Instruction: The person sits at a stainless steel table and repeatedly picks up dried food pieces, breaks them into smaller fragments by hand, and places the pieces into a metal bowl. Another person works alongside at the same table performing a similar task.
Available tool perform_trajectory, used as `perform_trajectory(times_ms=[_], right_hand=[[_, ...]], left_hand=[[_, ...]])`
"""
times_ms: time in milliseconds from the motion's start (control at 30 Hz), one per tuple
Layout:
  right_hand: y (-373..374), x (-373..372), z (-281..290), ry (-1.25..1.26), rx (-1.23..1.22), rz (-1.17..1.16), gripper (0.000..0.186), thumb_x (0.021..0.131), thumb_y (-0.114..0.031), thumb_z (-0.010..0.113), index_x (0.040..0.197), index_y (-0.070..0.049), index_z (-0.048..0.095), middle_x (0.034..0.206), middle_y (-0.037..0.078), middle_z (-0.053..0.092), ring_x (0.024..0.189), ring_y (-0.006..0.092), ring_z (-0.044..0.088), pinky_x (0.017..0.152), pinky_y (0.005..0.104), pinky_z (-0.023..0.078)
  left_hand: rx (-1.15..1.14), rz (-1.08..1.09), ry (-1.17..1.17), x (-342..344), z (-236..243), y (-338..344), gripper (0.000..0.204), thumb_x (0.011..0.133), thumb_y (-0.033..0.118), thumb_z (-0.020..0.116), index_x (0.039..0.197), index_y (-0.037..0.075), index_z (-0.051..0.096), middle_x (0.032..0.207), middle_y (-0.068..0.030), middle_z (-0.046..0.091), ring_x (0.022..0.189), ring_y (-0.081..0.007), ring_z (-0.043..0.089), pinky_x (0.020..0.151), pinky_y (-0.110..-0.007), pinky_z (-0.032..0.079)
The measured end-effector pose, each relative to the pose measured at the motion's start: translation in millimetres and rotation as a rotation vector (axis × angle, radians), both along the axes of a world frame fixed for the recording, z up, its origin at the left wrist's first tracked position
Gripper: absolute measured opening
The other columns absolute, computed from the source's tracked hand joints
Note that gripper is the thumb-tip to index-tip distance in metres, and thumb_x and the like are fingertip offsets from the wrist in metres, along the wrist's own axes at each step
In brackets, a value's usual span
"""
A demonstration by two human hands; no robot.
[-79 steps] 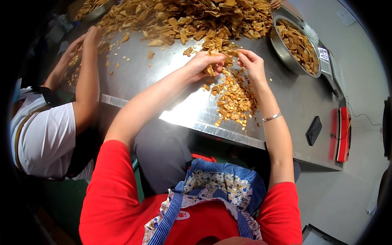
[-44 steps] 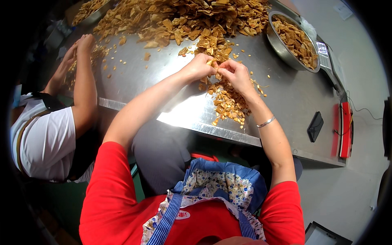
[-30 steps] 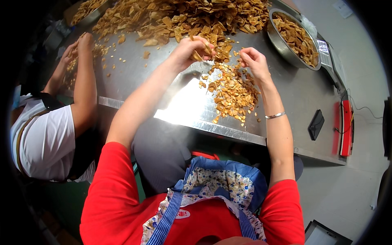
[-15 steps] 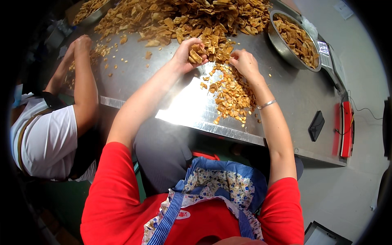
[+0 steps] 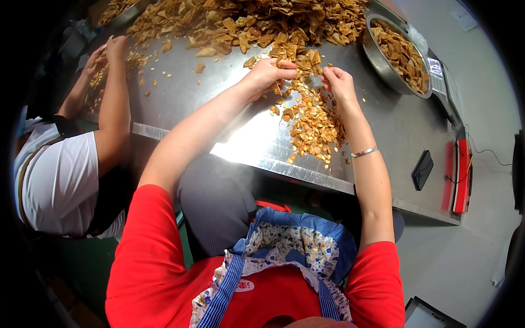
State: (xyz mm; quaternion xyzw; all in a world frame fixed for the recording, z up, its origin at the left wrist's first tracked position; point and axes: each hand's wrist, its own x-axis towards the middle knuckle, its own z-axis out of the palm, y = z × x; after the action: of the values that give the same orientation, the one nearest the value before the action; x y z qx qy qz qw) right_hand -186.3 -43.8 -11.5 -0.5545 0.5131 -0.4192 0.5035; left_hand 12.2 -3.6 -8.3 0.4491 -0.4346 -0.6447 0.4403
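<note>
My left hand [image 5: 262, 77] is curled over the steel table [image 5: 383, 128], with brown dried slices [image 5: 277, 88] showing under its bent fingers. To its right my right hand [image 5: 340, 86] has thumb and fingertips pinched together; whatever they hold is too small to make out. Both hands are close together at the near edge of a large heap of dried brown slices [image 5: 262, 24]. Below them, a strip of small yellow-brown bits [image 5: 314, 128] spreads toward the table's front edge.
A steel bowl [image 5: 376, 61] of similar slices stands at the far right. Farther along that side are a black phone [image 5: 422, 170] and a red-edged device [image 5: 462, 175] with a cable. At the left, a co-worker's hands [image 5: 112, 52] are over scattered bits.
My left hand has turned over and moved right and slightly down, so its slices show less. My right hand has shifted slightly right. The co-worker's hands have risen and parted a little.
</note>
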Motion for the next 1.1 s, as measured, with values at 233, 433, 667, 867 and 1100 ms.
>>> perform_trajectory(times_ms=[233, 433, 667, 867, 1100], right_hand=[[20.0, 11.3, 10.8, 0.111, -0.033, 0.212, 0.024, 0.082, -0.02, 0.054, 0.066, -0.002, 0.054, 0.057, -0.001, 0.051, 0.05, 0.0049, 0.042, 0.046, 0.0203, 0.033], [21.6, 13.0, 16.3, 0.188, -0.056, 0.359, 0.026, 0.08, -0.023, 0.052, 0.065, -0.002, 0.052, 0.056, 0.0, 0.05, 0.051, 0.0074, 0.044, 0.048, 0.0232, 0.036], [33.7, 23.1, 25.1, 0.407, -0.373, 0.288, 0.028, 0.082, -0.025, 0.05, 0.074, 0.002, 0.053, 0.059, 0.008, 0.052, 0.057, 0.014, 0.05, 0.053, 0.0294, 0.041], [43.0, 31.3, 31.5, 0.289, -0.279, 0.173, 0.022, 0.082, -0.024, 0.052, 0.079, -0.002, 0.056, 0.06, 0.006, 0.055, 0.054, 0.0126, 0.051, 0.052, 0.0287, 0.041], [28.0, 16.3, 18.5, -0.02, -0.085, 0.332, 0.017, 0.08, -0.016, 0.052, 0.075, -0.001, 0.055, 0.059, 0.002, 0.055, 0.049, 0.0071, 0.049, 0.046, 0.0189, 0.04]], left_hand=[[-0.127, 0.064, -0.11, -2.5, 5.7, 3.2, 0.04, 0.072, 0.02, 0.068, 0.105, 0.002, 0.054, 0.08, -0.0034, 0.058, 0.063, -0.0073, 0.05, 0.055, -0.021, 0.04], [-0.11, 0.192, -0.111, -6.9, 13.1, 7.8, 0.025, 0.072, 0.015, 0.066, 0.093, 0.003, 0.057, 0.071, -0.0017, 0.056, 0.06, -0.0087, 0.05, 0.054, -0.023, 0.041], [0.16, 0.316, 0.332, -8.1, 12.4, 7.9, 0.011, 0.077, 0.01, 0.058, 0.084, 0.002, 0.057, 0.071, -0.0055, 0.054, 0.064, -0.0131, 0.051, 0.056, -0.027, 0.044], [0.094, 0.19, 0.321, -0.3, 2.4, 1.8, 0.012, 0.076, 0.011, 0.059, 0.083, 0.001, 0.057, 0.071, -0.006, 0.055, 0.063, -0.0135, 0.053, 0.055, -0.027, 0.044], [-0.554, 0.084, -0.405, -2.9, 7.4, 3.3, 0.034, 0.072, 0.018, 0.068, 0.102, 0.006, 0.059, 0.081, -0.0047, 0.058, 0.073, -0.0126, 0.055, 0.06, -0.027, 0.046]])
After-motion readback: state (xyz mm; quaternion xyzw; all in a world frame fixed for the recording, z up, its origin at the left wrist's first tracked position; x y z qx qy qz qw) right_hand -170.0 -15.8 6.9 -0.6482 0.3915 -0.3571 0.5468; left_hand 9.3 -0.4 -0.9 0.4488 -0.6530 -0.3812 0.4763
